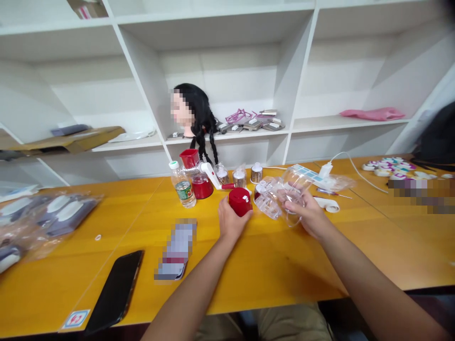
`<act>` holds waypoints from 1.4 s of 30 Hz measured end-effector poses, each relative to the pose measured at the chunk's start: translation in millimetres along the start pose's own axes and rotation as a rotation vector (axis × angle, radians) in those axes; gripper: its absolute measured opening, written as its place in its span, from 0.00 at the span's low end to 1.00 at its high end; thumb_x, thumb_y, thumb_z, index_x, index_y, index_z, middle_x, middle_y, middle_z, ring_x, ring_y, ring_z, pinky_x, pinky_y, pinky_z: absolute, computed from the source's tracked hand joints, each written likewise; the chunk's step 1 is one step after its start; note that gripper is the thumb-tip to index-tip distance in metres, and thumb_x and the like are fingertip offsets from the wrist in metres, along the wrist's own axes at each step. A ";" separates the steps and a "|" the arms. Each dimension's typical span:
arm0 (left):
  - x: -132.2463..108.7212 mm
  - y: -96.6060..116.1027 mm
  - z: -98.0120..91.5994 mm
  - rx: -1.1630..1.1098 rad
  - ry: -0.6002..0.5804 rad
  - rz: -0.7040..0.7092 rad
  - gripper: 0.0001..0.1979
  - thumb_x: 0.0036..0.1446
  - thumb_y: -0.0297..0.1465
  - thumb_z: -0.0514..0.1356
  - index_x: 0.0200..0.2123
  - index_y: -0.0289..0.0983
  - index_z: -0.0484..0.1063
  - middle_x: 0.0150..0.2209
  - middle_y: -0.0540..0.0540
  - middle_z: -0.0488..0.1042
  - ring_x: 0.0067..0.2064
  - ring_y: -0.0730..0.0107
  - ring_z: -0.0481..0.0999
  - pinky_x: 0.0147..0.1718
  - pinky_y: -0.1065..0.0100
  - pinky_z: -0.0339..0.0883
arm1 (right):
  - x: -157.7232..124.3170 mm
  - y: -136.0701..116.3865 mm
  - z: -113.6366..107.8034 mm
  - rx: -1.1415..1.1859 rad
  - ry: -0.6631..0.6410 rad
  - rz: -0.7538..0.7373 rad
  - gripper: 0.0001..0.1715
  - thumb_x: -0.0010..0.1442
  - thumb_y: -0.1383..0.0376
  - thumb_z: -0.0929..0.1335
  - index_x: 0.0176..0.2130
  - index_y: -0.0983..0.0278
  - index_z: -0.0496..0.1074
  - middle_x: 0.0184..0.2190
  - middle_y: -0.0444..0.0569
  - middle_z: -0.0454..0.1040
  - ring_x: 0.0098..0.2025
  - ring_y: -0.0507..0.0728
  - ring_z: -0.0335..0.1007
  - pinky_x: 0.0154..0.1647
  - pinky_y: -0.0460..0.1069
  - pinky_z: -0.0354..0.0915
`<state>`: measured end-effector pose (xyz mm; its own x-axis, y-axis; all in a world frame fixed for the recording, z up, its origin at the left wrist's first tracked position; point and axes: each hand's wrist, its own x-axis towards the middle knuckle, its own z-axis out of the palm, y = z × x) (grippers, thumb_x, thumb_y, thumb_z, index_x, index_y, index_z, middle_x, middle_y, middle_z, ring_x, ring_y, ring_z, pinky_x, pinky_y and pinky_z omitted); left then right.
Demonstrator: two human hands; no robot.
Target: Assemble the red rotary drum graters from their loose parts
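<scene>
My left hand (230, 222) is wrapped round a red round plastic piece (239, 201) with a small white mark on its face. To its right, my right hand (310, 214) grips a clear plastic part (292, 198); its exact shape is hard to make out. Another clear plastic piece (269, 203) lies between the two hands. Behind my left hand stands a red and clear rotary grater (202, 185) with a white crank handle (210, 175). Metal grater drums, among them an unwrapped one (256, 173), stand in a row to its right.
A water bottle (184, 189) stands left of the grater. Two phones, one black (117, 289), lie nearer the front edge. Bagged grey items (67, 213) are at the left. A white charger (324, 170) with its cable, a screwdriver (332, 192) and a mannequin head (194, 109) are further back.
</scene>
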<state>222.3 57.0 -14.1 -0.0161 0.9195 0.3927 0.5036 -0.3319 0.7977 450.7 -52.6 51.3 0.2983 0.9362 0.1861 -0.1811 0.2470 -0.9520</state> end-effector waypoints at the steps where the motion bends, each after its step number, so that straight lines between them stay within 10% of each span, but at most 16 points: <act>1: 5.6 0.9 4.3 0.001 -0.009 -0.014 0.53 0.40 0.41 0.79 0.65 0.34 0.58 0.65 0.28 0.66 0.70 0.38 0.64 0.70 0.42 0.56 | -0.7 -1.0 2.3 0.018 0.003 0.003 0.49 0.49 0.55 0.83 0.63 0.53 0.63 0.57 0.51 0.76 0.62 0.65 0.74 0.72 0.65 0.60; 11: -3.3 7.0 -21.5 -0.155 -0.282 -0.134 0.44 0.40 0.36 0.79 0.58 0.37 0.64 0.55 0.37 0.78 0.56 0.49 0.79 0.60 0.48 0.70 | 2.3 -6.8 12.8 -0.089 -0.087 -0.105 0.56 0.46 0.54 0.84 0.65 0.53 0.60 0.58 0.53 0.74 0.58 0.65 0.74 0.64 0.65 0.68; 20: -29.9 -3.4 -66.3 -0.572 -0.948 -0.047 0.54 0.34 0.32 0.83 0.65 0.42 0.66 0.64 0.37 0.75 0.66 0.42 0.73 0.67 0.45 0.64 | -7.8 -6.4 34.3 -0.372 -0.386 -0.080 0.65 0.50 0.53 0.83 0.74 0.54 0.52 0.62 0.57 0.71 0.65 0.68 0.69 0.68 0.67 0.63; 42: -43.8 -1.8 -52.2 -0.713 -0.840 -0.025 0.45 0.43 0.36 0.80 0.62 0.40 0.67 0.63 0.37 0.75 0.65 0.45 0.74 0.68 0.43 0.62 | 8.1 -40.3 38.3 -0.635 -0.640 -0.069 0.45 0.50 0.55 0.82 0.63 0.55 0.71 0.64 0.53 0.73 0.66 0.70 0.70 0.69 0.68 0.65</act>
<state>177.0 6.4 -8.9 0.7091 0.6885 0.1523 -0.1075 -0.1080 0.9883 424.5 -45.4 100.5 -0.3237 0.9313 0.1672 0.4254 0.3011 -0.8534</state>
